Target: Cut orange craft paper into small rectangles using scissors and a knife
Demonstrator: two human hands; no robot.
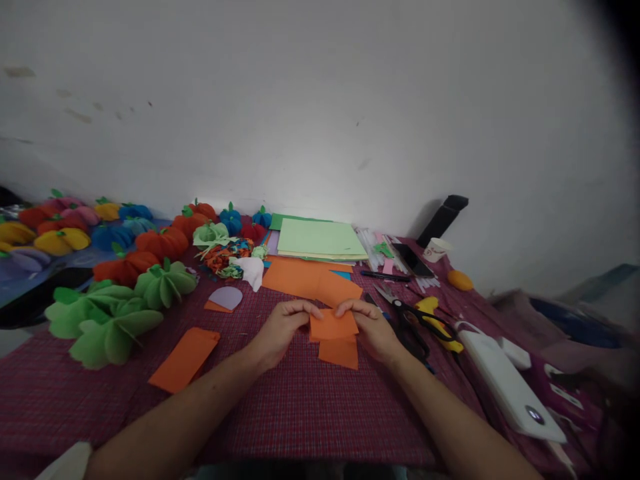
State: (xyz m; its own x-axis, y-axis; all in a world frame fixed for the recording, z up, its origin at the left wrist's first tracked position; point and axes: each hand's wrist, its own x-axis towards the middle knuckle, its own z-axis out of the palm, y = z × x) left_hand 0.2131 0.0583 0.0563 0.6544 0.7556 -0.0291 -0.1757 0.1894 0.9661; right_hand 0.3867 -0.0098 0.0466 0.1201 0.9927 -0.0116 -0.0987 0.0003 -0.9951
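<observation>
Between my two hands is a small piece of orange paper [334,325], held by its upper edge. My left hand [286,328] pinches its left side, thumb on top. On the right side my right hand [371,325] grips it the same way, fingers closed. Just below lies another orange paper piece [339,352], partly covered by the held one. A larger orange sheet [310,280] rests behind my hands. To the left of my left forearm sits a folded orange paper stack [185,360].
Paper pumpkins [163,243] and green paper ones [117,323] crowd the left. Paper scraps [227,257] and a light green sheet stack [320,239] lie behind. Scissors [420,315], a yellow glue gun [440,325], a paper cup [436,249] and a white power bank [510,383] occupy the right.
</observation>
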